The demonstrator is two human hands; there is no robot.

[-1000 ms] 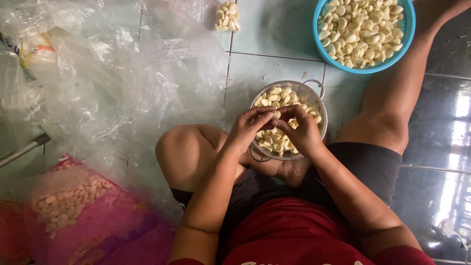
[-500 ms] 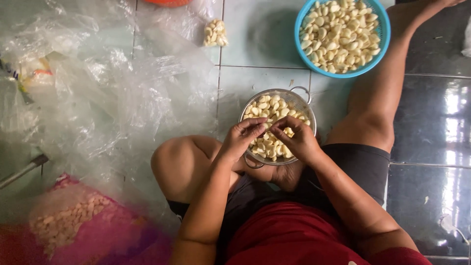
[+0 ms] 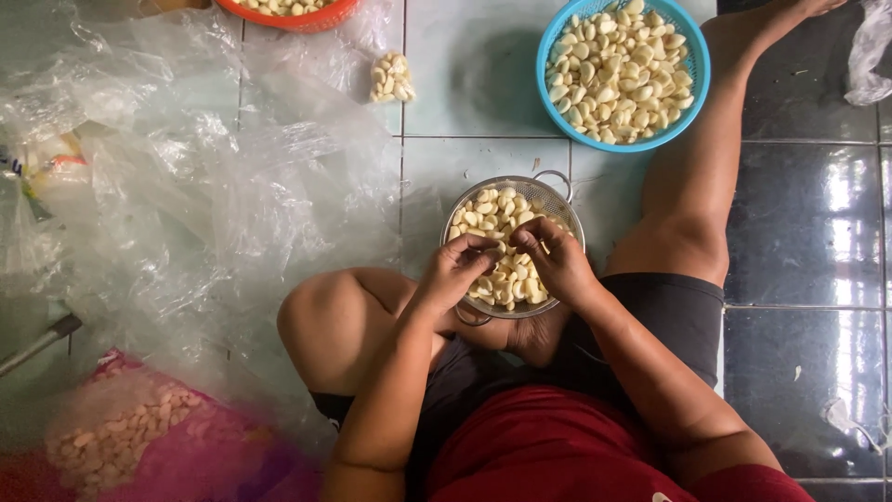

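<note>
— Two hands were over the metal colander (image 3: 557,200), yes?

— Yes. The left hand (image 3: 452,272) and the right hand (image 3: 556,262) met above its near half, fingertips almost touching. Both were narrowly curled, pinching something small between them; it looked like one garlic clove, but it was too small to tell for sure.

— Where was the colander?

— On the pale floor tile, between the person's legs. Its near rim was just beside the folded foot, and the bent left knee (image 3: 321,321) was close on its left. It was full of peeled garlic cloves (image 3: 497,214).

— How much room was around?

— Little near the person. The stretched right leg (image 3: 692,204) closed the right side and touched the edge of the blue basket (image 3: 548,56), also full of cloves. Between the colander and the blue basket some bare tile was open.

— And left?

— Clear plastic sheeting (image 3: 186,186) covered the floor there, with a small pile of cloves (image 3: 390,76) lying on it. An orange basket (image 3: 288,17) was cut by the top edge, and a pink bag of cloves (image 3: 121,437) lay in the bottom left corner.
</note>
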